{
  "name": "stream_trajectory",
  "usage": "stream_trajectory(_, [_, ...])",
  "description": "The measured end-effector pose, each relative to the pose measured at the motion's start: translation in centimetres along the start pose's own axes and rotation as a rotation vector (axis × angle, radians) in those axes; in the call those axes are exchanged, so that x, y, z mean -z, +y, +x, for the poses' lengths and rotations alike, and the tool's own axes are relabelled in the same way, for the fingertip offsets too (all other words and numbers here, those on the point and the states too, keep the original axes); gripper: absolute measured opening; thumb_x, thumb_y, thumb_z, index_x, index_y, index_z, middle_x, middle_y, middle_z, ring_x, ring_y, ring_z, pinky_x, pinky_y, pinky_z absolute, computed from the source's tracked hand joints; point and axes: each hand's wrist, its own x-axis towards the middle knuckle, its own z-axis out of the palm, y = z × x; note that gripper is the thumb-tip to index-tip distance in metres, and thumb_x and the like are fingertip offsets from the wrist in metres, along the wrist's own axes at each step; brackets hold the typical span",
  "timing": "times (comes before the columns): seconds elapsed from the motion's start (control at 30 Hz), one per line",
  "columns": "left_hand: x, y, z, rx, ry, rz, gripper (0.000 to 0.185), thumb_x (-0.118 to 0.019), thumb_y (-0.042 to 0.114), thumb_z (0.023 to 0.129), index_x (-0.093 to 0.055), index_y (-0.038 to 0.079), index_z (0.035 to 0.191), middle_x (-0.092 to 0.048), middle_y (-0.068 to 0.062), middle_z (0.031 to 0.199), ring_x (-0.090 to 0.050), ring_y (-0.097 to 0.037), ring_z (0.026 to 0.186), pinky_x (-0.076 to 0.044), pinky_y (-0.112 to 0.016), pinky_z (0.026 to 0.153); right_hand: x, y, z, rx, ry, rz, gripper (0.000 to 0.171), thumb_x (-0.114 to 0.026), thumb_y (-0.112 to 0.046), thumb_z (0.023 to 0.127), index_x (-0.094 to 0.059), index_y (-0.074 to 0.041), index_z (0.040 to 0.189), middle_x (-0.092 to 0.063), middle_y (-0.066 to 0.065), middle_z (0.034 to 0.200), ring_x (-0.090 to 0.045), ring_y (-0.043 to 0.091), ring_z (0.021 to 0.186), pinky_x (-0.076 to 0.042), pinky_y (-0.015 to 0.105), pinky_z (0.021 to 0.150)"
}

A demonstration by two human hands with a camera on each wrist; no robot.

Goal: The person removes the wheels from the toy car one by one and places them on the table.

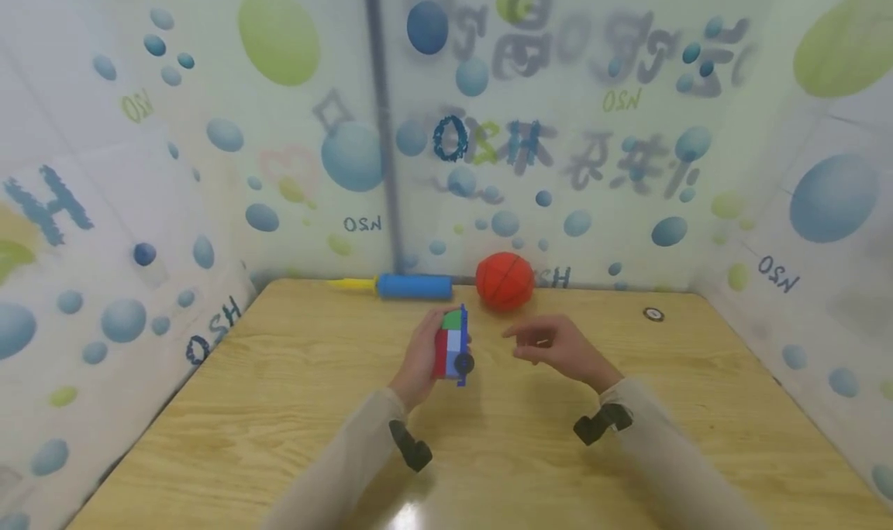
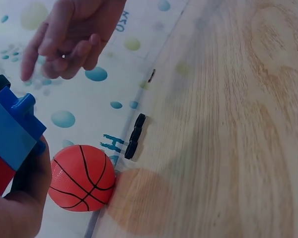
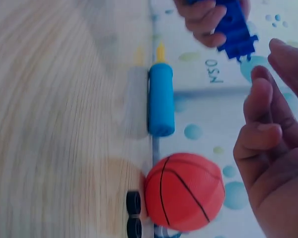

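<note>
My left hand grips a toy block car with a blue base, red, green and light-blue blocks, and a black wheel on its side. In the right wrist view the fingers wrap around the dark-blue underside. To the right, my right hand hovers over the table with fingers loosely bent and nothing in them. Several black toy wheels stand in a row near the back edge; the right hand hides them in the head view.
A red ball with black seams sits at the back of the wooden table. Left of it lies a blue hand pump with a yellow tip. A small round disc lies at the back right. Patterned walls enclose three sides.
</note>
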Motion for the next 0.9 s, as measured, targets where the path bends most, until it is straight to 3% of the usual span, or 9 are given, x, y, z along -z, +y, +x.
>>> stream_trajectory(0.13, [0.1, -0.1, 0.2, 0.010, 0.011, 0.000, 0.046, -0.031, 0.039, 0.108, -0.044, 0.020, 0.147, -0.061, -0.006, 0.114, -0.061, -0.016, 0.098, -0.056, -0.029, 0.072, -1.1, -1.1, 0.5, -0.007, -0.060, 0.030, 0.028, -0.073, -0.013, 0.090, -0.073, -0.007, 0.118, -0.073, 0.011, 0.093, -0.067, 0.012, 0.074, -0.060, 0.034, 0.069])
stream_trajectory(0.37, [-0.2, -0.3, 0.7, 0.020, 0.022, 0.006, 0.044, -0.031, 0.038, 0.108, -0.047, 0.021, 0.146, -0.060, -0.008, 0.115, -0.061, -0.016, 0.097, -0.055, -0.029, 0.072, -2.9, -1.4, 1.5, 0.006, -0.117, 0.039, 0.032, -0.073, -0.014, 0.091, -0.071, -0.007, 0.122, -0.073, 0.013, 0.095, -0.070, 0.034, 0.079, -0.061, 0.042, 0.071])
stream_trajectory(0.6, [-0.8, 0.1, 0.9, 0.011, 0.027, -0.003, 0.042, -0.031, 0.038, 0.108, -0.051, 0.024, 0.142, -0.062, -0.008, 0.115, -0.062, -0.017, 0.099, -0.056, -0.028, 0.075, -3.7, -1.8, 1.7, 0.004, -0.114, 0.063, 0.032, -0.074, -0.015, 0.090, -0.071, -0.011, 0.122, -0.075, 0.013, 0.103, -0.070, 0.022, 0.080, -0.061, 0.036, 0.071])
stream_trajectory(0.9, [-1.0, -0.1, 0.8, -0.006, 0.051, 0.016, 0.043, -0.032, 0.037, 0.107, -0.051, 0.020, 0.142, -0.059, -0.009, 0.119, -0.060, -0.017, 0.100, -0.054, -0.027, 0.075, -4.7, -1.8, 1.8, -0.008, -0.141, 0.107, 0.037, -0.075, -0.013, 0.089, -0.069, -0.009, 0.126, -0.073, 0.015, 0.114, -0.071, 0.021, 0.088, -0.060, 0.033, 0.075])
